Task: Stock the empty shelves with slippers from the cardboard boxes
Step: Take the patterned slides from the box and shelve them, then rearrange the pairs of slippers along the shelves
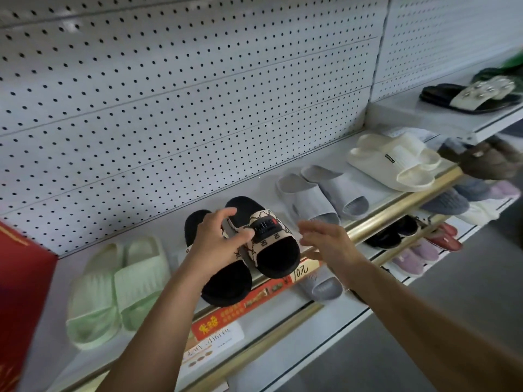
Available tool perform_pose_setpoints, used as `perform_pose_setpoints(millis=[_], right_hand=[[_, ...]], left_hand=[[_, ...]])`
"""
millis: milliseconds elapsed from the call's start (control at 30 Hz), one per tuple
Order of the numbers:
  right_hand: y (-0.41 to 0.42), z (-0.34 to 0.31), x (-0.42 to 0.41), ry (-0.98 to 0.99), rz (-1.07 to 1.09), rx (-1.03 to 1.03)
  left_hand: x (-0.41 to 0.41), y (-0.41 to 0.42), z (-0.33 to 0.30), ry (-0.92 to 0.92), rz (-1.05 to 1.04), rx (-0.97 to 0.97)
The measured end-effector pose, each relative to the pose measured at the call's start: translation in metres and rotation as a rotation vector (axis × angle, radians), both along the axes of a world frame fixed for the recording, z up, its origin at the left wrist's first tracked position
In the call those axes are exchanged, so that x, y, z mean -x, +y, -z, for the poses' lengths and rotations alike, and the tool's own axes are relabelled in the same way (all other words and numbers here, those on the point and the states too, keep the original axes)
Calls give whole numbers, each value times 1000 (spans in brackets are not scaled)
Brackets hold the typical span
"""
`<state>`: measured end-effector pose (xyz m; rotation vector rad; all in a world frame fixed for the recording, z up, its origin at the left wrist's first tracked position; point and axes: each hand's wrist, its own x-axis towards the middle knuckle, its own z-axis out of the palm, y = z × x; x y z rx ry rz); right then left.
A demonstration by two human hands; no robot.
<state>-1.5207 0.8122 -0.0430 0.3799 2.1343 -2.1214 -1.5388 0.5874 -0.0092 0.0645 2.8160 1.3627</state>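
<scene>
Currently a pair of black slippers (246, 250) with patterned beige straps is being set on the shelf (181, 230) at the centre of the frame, between a pale green pair (113, 290) at lower left and a grey pair (319, 193) to the right. The left hand (218, 244) is curled over the strap of the nearer black slipper, thumb and fingers pinched around it. The right hand (325, 241) is held just beside the pair with fingers relaxed and spread, and nothing is gripped by it. A cream pair (396, 162) is seen farther right along the same shelf, and more slippers are ranged on the lower tiers at right. A red box edge (19, 278) is visible at far left.

The toes of the black pair appear to overhang the gold front rail (396, 210), above the price label (304, 268). If the strap is released before the soles are pushed back, the pair could tip forward and drop to a lower tier. The grey pair could also be nudged out of line by the right hand, since little room is left between them. An uneven pairing is a lesser risk, one sole being set ahead of the other.
</scene>
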Motion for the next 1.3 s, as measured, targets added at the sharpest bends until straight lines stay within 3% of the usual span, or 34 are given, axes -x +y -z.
perform_pose_setpoints(millis=[167, 400, 933, 1300], right_hand=[[51, -19, -20, 51, 34, 77], [172, -39, -64, 91, 184, 112], [461, -69, -165, 128, 500, 107], [577, -83, -100, 168, 615, 92]], left_hand=[[-18, 35, -14, -73, -196, -553], [-48, 151, -21, -179, -159, -783], [-78, 445, -26, -257, 122, -817], [3, 589, -47, -286, 313, -791]])
